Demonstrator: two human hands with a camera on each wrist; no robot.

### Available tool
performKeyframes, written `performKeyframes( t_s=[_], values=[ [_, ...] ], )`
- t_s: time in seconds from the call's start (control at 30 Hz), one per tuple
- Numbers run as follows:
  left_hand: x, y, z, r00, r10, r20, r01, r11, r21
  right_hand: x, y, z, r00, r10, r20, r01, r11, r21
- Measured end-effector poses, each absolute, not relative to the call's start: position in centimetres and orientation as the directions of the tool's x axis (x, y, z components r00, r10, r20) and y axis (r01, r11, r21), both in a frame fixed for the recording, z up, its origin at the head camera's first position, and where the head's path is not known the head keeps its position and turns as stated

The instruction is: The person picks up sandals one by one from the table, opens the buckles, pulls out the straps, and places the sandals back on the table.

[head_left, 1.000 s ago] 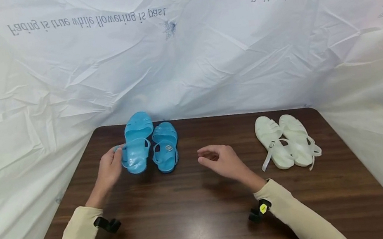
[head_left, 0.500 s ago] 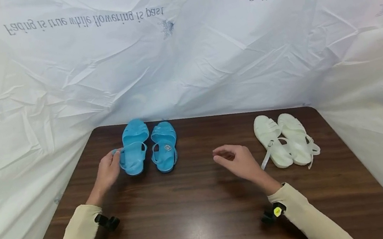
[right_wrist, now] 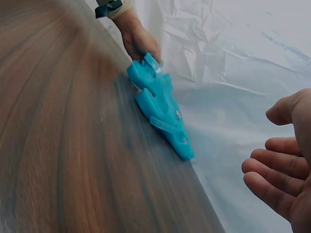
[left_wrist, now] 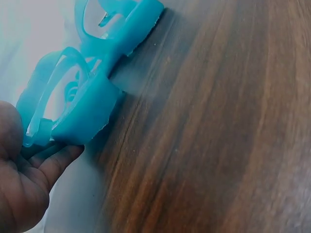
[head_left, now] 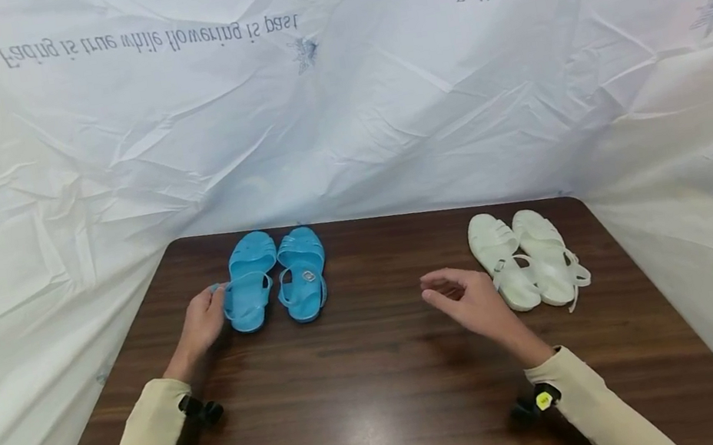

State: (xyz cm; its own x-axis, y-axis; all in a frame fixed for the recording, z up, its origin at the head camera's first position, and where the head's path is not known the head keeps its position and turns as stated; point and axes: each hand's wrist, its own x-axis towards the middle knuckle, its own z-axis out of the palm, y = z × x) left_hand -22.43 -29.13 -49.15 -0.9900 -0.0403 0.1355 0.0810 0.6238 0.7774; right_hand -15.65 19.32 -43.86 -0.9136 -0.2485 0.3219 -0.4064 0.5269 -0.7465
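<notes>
At the back left of the table, my left hand pinches the side strap of a blue jelly sandal. The left wrist view shows the thumb at that sandal's strap and fingers under its heel end. Close on its right lies the matching blue sandal, toe towards the back. My right hand hovers over the table with fingers loosely bent and nothing in them. Just beyond it, two white sandals lie side by side. In the right wrist view the right hand's fingers are spread from the thumb.
The dark wooden table has its back edge against a hanging white sheet with printed lettering. The sheet also runs along both sides. A black wrist camera sits on each sleeve cuff.
My left hand has lowered the blue sandal and drawn it slightly towards me, beside its mate. My right hand has moved rightwards, close to the white sandals, and stays without anything in it.
</notes>
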Motion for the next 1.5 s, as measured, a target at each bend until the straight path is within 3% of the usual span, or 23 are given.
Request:
performKeyframes(
  t_s=[0.37, 0.67, 1.13, 1.27, 1.5],
  values=[
    [-22.4, -28.9, -49.2, -0.997, -0.053, 0.064, 0.017, 0.625, 0.780, -15.7, 22.6, -43.5, -0.926, -0.178, 0.333, -0.374, 0.565, -0.736],
    [-22.4, -28.8, -49.3, -0.988, -0.156, -0.022, -0.106, 0.556, 0.824, -15.7, 25.6, -43.6, -0.918, -0.133, 0.372, -0.365, 0.649, -0.668],
    [-22.8, -28.2, -49.3, -0.985, -0.160, -0.071, -0.147, 0.532, 0.834, -16.5, 29.9, -42.9, -0.922, -0.056, 0.384, -0.296, 0.741, -0.603],
    [-22.7, -27.9, -48.8, -0.985, -0.169, -0.019, -0.107, 0.528, 0.842, -16.7, 30.5, -42.6, -0.923, -0.044, 0.383, -0.276, 0.769, -0.577],
    [-22.5, -25.9, -47.0, -0.960, -0.152, 0.235, 0.104, 0.587, 0.803, -17.0, 31.5, -42.2, -0.932, -0.057, 0.359, -0.261, 0.791, -0.553]
  ],
)
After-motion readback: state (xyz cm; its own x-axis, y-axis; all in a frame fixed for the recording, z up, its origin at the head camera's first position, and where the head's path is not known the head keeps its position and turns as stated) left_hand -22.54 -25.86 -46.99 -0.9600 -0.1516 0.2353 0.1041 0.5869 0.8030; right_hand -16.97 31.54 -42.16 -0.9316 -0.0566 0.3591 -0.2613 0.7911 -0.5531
